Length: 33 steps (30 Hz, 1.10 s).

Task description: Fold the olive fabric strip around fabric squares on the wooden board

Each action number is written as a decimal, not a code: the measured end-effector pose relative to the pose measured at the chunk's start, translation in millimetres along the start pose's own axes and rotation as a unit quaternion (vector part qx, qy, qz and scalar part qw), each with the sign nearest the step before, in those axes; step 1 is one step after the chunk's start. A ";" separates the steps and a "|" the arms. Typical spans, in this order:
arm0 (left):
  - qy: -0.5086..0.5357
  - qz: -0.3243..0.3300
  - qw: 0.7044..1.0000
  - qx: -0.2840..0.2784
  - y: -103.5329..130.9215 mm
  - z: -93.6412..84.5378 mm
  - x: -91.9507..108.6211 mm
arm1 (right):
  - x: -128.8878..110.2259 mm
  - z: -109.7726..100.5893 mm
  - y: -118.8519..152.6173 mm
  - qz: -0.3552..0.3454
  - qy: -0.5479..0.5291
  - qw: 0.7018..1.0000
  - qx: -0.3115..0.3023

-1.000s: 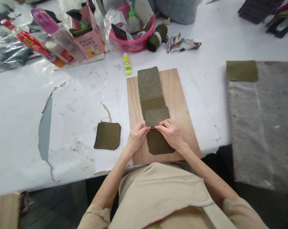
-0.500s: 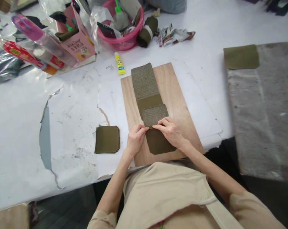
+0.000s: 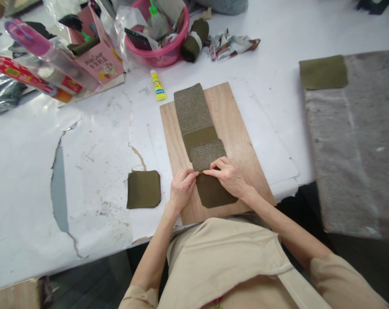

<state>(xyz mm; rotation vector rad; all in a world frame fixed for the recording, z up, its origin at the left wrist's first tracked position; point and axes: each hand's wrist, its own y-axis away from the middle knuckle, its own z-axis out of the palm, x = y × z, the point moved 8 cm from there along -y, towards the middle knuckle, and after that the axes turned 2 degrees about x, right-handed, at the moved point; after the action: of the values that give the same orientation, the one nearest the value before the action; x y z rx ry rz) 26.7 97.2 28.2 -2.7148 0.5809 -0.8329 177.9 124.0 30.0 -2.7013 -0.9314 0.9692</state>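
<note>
A long olive-green fabric piece (image 3: 200, 136) with grey textured sections lies lengthwise on a wooden board (image 3: 236, 141). At its near end is a plain dark olive panel (image 3: 215, 192) with cut corners. My left hand (image 3: 182, 186) pinches the seam between the textured section and this panel at its left side. Close beside it, my right hand (image 3: 229, 175) grips the same seam with thumb and forefinger, its palm over the panel's right part. The fingertips of both hands nearly meet. Left of the board rests a stack of olive fabric squares (image 3: 144, 189).
A yellow glue tube (image 3: 158, 86) lies beyond the board. Farther back are a pink basket (image 3: 162, 57), a rolled olive fabric (image 3: 194, 40), crumpled wrappers (image 3: 233, 45) and several bottles. A grey felt-like slab (image 3: 358, 141) with an olive patch stands at right. The table's paper cover is torn at left.
The whole view has shifted slightly. Both hands keep their pinch at the seam, with hardly any movement along it, and the fabric lies as before.
</note>
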 end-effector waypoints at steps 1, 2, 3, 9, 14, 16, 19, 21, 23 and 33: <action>-0.008 0.003 1.000 0.000 0.3 0.0 0.5 | 0.0 -0.1 -0.2 0.002 -0.003 1.000 -0.001; -0.018 0.008 1.000 -0.001 0.5 0.0 1.3 | 0.0 0.0 -0.4 0.003 -0.004 1.000 -0.002; -0.028 0.014 1.000 -0.002 0.6 0.1 2.4 | 0.0 0.2 -0.4 0.004 -0.005 1.000 -0.004; -0.071 0.036 0.997 -0.015 1.2 1.1 6.9 | 0.5 1.8 0.1 -0.001 0.005 1.000 -0.007; -0.092 0.046 0.994 -0.030 2.2 4.0 7.4 | 1.0 1.9 0.4 -0.002 0.006 1.000 -0.004; -0.098 0.046 0.994 -0.033 1.7 4.7 8.2 | 1.4 2.3 0.7 -0.001 0.004 1.000 -0.003; -0.106 0.043 0.993 -0.029 0.3 4.3 9.5 | 1.7 2.8 1.2 0.001 0.004 1.000 -0.003; -0.109 0.041 0.993 -0.022 0.1 3.4 9.9 | 1.5 2.6 1.2 0.001 0.003 1.000 -0.001; -0.114 0.043 0.992 -0.019 0.9 3.5 9.7 | 1.6 2.4 1.1 0.004 -0.001 1.000 0.001; -0.149 0.066 0.986 -0.046 10.3 8.5 9.9 | 1.6 2.0 0.3 0.011 -0.004 1.000 -0.005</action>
<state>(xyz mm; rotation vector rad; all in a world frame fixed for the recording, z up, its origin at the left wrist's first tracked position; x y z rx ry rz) 36.0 84.6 22.6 -2.7714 0.7341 -0.3668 177.8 124.5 27.5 -2.7240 -0.9130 0.9814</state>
